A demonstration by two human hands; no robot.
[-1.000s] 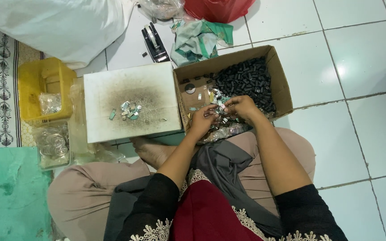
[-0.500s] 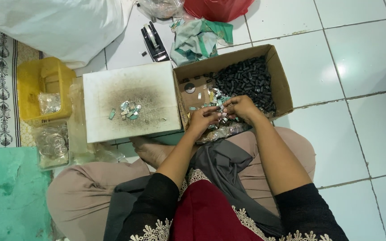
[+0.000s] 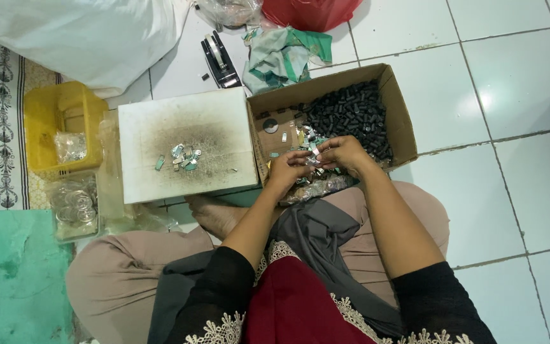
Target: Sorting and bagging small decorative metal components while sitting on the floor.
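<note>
While hemmed by the cardboard box (image 3: pixel 394 108) walls, both hands (image 3: pixel 318 162) pinch small metal pieces (image 3: pixel 312 159).

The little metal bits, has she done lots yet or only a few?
Only a few look done: a small heap of metal bits lies on the white board. In hand now: both hands, left hand and right hand, meet over the box, fingering one small piece. Left: a big pile of black parts and more loose bits in the box.

Both hands, left hand (image 3: pixel 289 171) and right hand (image 3: pixel 345 154), pinch small metal clips (image 3: pixel 314 158) over the cardboard box (image 3: pixel 400 121)
</note>
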